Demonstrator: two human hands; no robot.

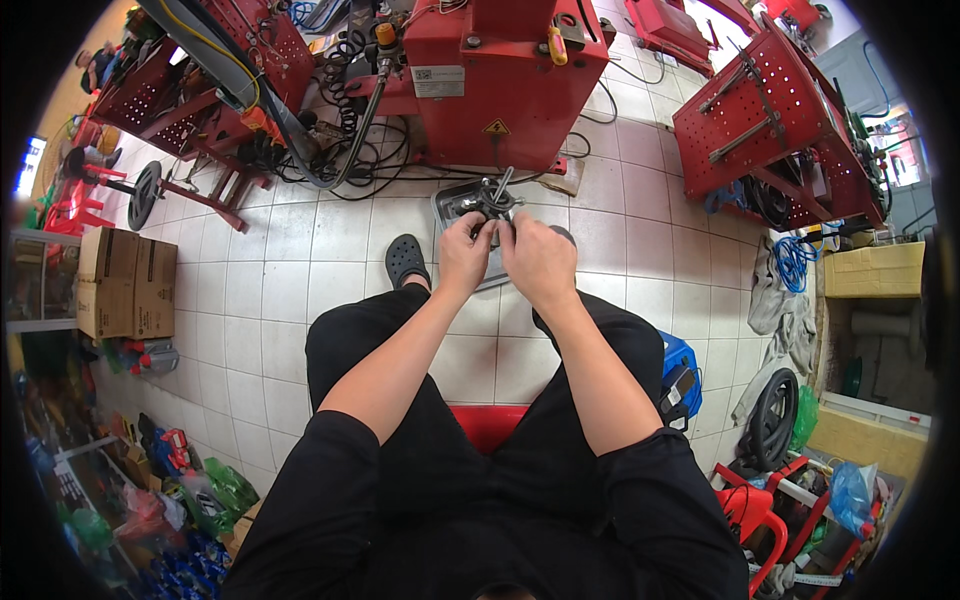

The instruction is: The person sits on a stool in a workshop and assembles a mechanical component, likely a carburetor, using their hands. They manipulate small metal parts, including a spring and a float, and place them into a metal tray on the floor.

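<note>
In front of me, my left hand [465, 248] and my right hand [541, 262] are close together, fingers bent inward. Both grip the near side of a dark metal part with shiny rods [492, 200], one rod sticking up toward the far right. My fingers hide its lower side, and its exact kind is not clear. Beneath it on the floor lies a grey tray [437, 212] with other dark, greasy-looking pieces in it, partly covered by my hands.
A red machine [505, 100] with hoses and cables stands just beyond the tray. Red perforated carts stand at far left and far right [735, 130]. Cardboard boxes [128, 283] are on the left; a blue case [680, 365] sits by my right knee. I sit on a red seat [488, 425].
</note>
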